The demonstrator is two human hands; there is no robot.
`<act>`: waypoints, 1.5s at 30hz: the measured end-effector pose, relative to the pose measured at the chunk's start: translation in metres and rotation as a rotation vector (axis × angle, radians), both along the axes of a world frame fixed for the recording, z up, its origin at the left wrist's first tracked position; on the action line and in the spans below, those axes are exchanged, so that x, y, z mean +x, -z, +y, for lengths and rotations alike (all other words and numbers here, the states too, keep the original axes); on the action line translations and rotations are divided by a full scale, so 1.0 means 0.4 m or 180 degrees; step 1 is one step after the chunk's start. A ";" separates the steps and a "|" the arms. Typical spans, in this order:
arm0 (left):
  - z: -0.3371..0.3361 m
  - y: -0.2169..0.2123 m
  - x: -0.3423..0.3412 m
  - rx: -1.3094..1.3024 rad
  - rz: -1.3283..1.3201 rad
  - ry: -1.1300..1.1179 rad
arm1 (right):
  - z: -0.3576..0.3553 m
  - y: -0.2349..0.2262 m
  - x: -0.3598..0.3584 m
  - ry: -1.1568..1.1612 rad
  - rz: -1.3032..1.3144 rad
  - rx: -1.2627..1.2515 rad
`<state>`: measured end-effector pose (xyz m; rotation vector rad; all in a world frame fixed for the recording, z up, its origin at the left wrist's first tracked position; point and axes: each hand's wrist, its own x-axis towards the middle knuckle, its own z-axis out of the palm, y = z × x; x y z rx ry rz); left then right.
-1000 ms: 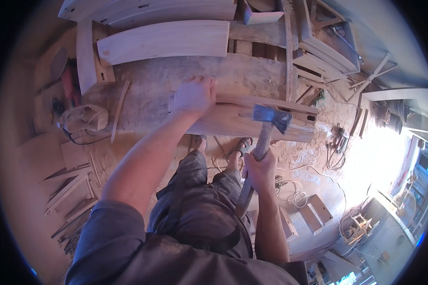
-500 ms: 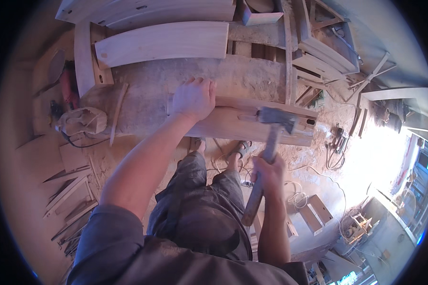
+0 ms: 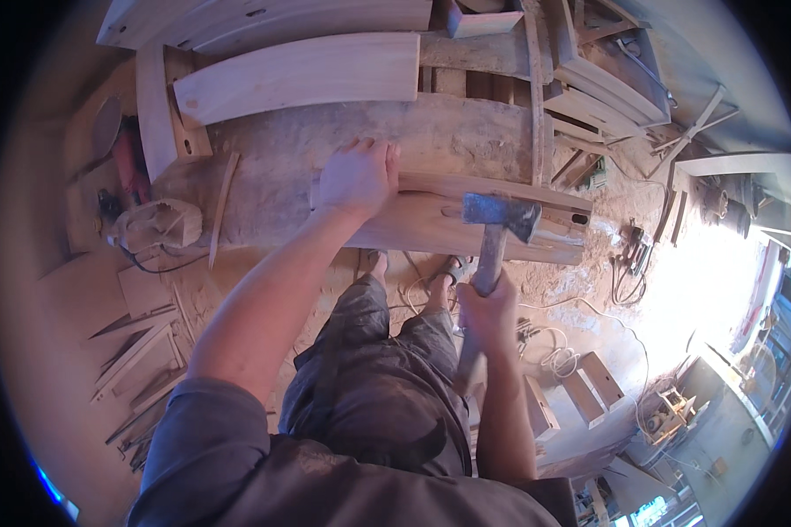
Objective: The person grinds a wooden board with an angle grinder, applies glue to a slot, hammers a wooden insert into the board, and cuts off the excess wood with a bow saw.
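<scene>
While the left hand (image 3: 359,180) is curled over a slotted wooden board (image 3: 413,224) along the near side of the workbench (image 3: 268,167), the right hand (image 3: 488,309) grips a hatchet (image 3: 496,214); it overlaps the board from here, though I can't tell whether they touch.

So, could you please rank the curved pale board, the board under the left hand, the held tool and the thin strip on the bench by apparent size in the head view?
Largest: curved pale board and board under the left hand, too alike to rank
Next: held tool
Smallest: thin strip
</scene>
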<state>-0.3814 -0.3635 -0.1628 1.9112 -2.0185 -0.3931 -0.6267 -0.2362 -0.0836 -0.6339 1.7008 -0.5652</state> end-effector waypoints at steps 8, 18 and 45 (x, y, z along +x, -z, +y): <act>-0.007 -0.027 -0.022 0.0177 -0.0109 0.0043 | -0.003 0.007 0.011 0.1282 -0.0097 -0.1210; -0.011 -0.024 -0.010 0.0183 -0.0088 0.0081 | 0.014 0.015 0.037 -0.0010 0.0130 -0.0049; 0.125 -0.035 0.044 -0.0378 -0.0135 -0.0264 | 0.054 -0.003 0.023 -0.0291 0.0623 -0.0300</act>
